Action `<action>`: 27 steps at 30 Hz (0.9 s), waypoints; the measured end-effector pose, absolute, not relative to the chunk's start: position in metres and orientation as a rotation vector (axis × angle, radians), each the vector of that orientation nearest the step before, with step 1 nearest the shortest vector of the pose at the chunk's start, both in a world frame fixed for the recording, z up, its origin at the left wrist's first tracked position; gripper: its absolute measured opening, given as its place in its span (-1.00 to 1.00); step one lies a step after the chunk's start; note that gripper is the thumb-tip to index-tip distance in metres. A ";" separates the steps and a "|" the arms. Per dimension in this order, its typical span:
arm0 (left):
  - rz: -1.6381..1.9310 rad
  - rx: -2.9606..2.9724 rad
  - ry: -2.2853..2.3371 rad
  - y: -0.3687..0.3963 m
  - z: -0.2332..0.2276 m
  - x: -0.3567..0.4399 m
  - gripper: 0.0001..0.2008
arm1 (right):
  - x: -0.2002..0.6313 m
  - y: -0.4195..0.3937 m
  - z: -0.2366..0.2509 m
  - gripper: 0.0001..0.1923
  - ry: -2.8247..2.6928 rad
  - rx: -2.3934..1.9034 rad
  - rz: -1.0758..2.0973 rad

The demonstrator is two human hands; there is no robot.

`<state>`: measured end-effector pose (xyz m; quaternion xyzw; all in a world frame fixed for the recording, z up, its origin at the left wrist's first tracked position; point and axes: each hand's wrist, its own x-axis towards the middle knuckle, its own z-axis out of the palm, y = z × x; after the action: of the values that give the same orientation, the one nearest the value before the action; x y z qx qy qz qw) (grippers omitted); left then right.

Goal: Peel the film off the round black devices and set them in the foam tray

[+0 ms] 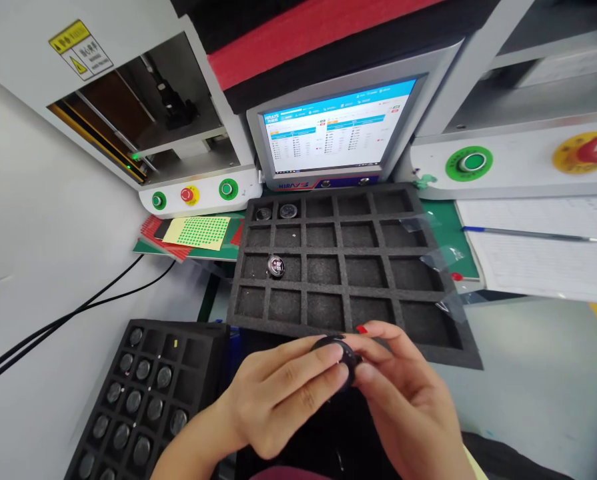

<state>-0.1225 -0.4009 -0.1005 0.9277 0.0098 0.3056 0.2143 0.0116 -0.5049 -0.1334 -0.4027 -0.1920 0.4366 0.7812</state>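
My left hand (278,393) and my right hand (408,393) meet at the bottom centre, both pinching one small round black part (339,352). A tiny red piece (361,329) shows at my right fingertips. Just beyond the hands lies a black foam tray (348,250) with square pockets. One round part (277,266) sits in its left column, and two more parts (276,212) sit in the far left pockets. A second black foam tray (143,393) at the lower left holds several round parts.
A monitor (335,133) stands behind the tray. Left of it is a machine (178,120) with green and red buttons. A sticker sheet (198,232) lies under it. At right are a green button (471,162), a red stop button (595,148), a pen (528,233) on paper, and clear film scraps (443,257).
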 end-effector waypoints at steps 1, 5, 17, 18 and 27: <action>0.871 2.552 0.023 -0.402 -0.101 -0.122 -0.69 | 0.011 -0.505 -0.133 -0.74 -0.419 -0.839 0.976; 0.841 2.241 0.199 -0.401 -0.101 -0.120 -0.56 | 0.010 -0.504 -0.133 -0.68 -0.362 -0.752 1.090; 0.572 1.487 0.130 -0.399 -0.119 -0.106 -0.33 | 0.008 -0.509 -0.141 -0.46 -0.286 -0.715 1.305; 0.574 1.430 0.138 -0.400 -0.120 -0.106 -0.33 | 0.008 -0.509 -0.142 -0.43 -0.277 -0.736 1.321; 0.768 1.694 0.376 -0.409 -0.115 -0.115 -0.30 | 0.014 -0.524 -0.115 -0.80 -0.219 -1.022 1.129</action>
<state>-0.1149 -0.4086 -0.1155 0.7254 0.1610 0.3288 0.5829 0.0142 -0.5236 -0.1149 -0.4622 -0.0992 0.5103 0.7184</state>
